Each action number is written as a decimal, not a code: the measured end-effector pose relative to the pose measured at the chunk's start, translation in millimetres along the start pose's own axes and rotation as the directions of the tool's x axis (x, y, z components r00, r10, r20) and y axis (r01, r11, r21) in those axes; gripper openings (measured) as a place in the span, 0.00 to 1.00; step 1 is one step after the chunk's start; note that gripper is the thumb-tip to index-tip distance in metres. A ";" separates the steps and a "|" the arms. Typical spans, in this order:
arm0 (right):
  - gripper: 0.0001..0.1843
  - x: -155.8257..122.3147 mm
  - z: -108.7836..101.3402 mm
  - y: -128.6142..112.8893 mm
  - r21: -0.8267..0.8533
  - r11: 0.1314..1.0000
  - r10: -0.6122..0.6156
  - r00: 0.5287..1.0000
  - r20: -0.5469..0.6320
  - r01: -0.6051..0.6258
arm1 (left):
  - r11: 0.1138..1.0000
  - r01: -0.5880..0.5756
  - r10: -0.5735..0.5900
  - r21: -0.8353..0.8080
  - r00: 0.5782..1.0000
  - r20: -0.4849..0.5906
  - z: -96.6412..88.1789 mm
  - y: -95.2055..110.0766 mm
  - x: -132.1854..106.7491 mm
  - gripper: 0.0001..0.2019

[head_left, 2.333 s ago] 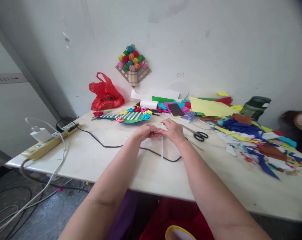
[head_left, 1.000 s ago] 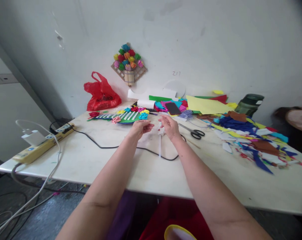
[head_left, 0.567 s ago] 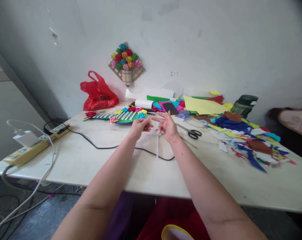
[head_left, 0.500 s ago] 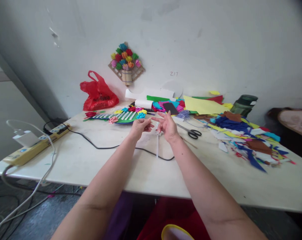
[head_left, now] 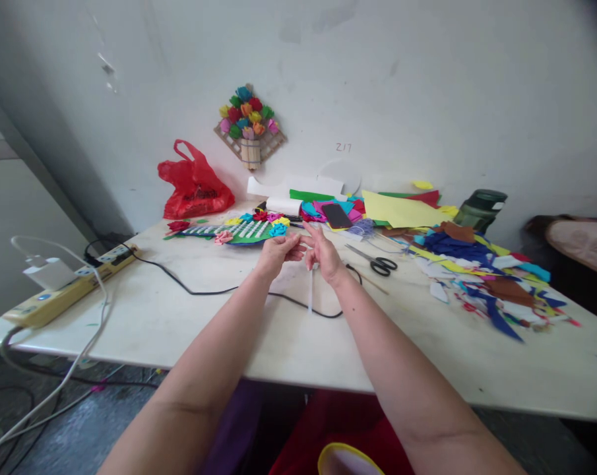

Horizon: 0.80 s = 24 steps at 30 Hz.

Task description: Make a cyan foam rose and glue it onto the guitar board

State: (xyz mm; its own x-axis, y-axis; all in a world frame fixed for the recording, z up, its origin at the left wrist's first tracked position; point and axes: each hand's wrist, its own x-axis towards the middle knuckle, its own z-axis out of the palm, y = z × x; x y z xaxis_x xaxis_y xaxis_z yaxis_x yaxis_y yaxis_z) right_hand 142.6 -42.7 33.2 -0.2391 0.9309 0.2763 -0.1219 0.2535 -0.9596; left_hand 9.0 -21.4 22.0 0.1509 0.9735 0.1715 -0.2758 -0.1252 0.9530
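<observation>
My left hand (head_left: 280,254) is over the middle of the table, its thumb and fingers pinched together. Facing it, my right hand (head_left: 325,254) has its forefinger stretched toward the left hand and its other fingers bent. The fingertips of both hands meet or nearly meet; whatever is between them is too small or hidden to make out. Under the right hand a thin whitish translucent stick (head_left: 311,293) points toward the table's front edge. Right of that hand lie black-handled scissors (head_left: 382,265) and a thin brown stick (head_left: 375,284).
A black cable (head_left: 214,292) crosses the table from the power strip (head_left: 45,307). Left of centre lies a green panel with paper flowers (head_left: 241,231). Behind are a red bag (head_left: 196,188) and a phone (head_left: 336,216). Coloured scraps (head_left: 501,284) and a dark bottle (head_left: 481,210) are on the right.
My right hand's spread fingers have drawn in and tilted toward the left hand. The phone and the black cable's end show more fully. My left hand has barely moved.
</observation>
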 end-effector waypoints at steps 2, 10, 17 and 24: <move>0.36 -1.8 -0.4 0.4 -0.128 0.991 -0.021 1.000 0.011 0.023 | 1.000 -0.002 0.002 -0.006 1.000 -0.003 -0.6 -0.7 0.0 0.19; 0.34 -6.5 1.9 -0.8 -0.403 0.902 -0.144 0.988 0.062 0.157 | 0.997 -0.049 0.048 -0.056 0.999 -0.016 -2.2 -3.5 2.2 0.20; 0.38 -10.5 5.1 -7.4 -0.560 0.804 -0.160 0.979 0.124 0.202 | 0.991 -0.127 0.125 -0.047 0.991 -0.042 0.4 -2.2 1.5 0.21; 0.39 -10.0 3.0 -4.7 -0.524 0.831 -0.148 0.982 0.118 0.188 | 0.977 -0.203 0.207 0.059 0.977 -0.055 3.7 -3.6 1.4 0.21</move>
State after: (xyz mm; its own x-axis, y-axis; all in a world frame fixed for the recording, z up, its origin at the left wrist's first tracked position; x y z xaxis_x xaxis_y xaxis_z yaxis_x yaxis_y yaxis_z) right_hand 142.6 -54.1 35.2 -0.3307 0.8453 0.4197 0.3584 0.5239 -0.7727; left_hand 13.8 -20.4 19.7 0.0379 0.9357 0.3507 -0.2438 -0.3317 0.9113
